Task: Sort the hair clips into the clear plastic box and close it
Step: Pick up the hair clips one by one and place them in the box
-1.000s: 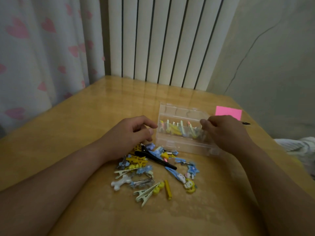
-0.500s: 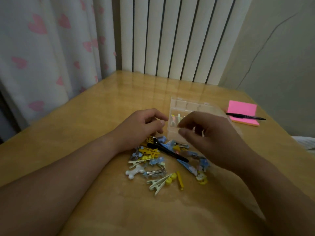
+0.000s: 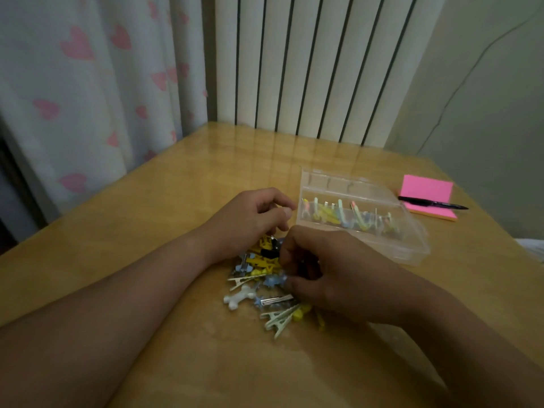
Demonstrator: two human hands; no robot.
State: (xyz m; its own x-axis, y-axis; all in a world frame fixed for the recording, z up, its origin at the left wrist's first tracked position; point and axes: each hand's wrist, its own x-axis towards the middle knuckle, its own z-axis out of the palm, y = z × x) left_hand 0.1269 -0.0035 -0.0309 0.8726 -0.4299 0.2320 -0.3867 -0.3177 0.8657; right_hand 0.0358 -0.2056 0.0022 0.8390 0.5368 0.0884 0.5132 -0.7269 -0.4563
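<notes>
A pile of hair clips (image 3: 265,290) in yellow, blue, white and pale green lies on the wooden table (image 3: 147,231). The clear plastic box (image 3: 412,245) stands open behind it on the right, with several clips upright in its back row. My right hand (image 3: 338,275) is down on the pile, covering its right half. Its fingertips curl in on a black hair clip (image 3: 269,254). At the pile's far edge rests my left hand (image 3: 250,219), fingers loosely curled, with nothing seen in it.
A pink sticky-note pad (image 3: 426,192) with a black pen (image 3: 432,204) across it lies at the table's right back corner. A radiator (image 3: 309,69) and a heart-print curtain (image 3: 88,98) stand behind the table.
My right hand left the box and came down and toward me onto the pile. My left hand stayed at the pile's far edge. The view shifted.
</notes>
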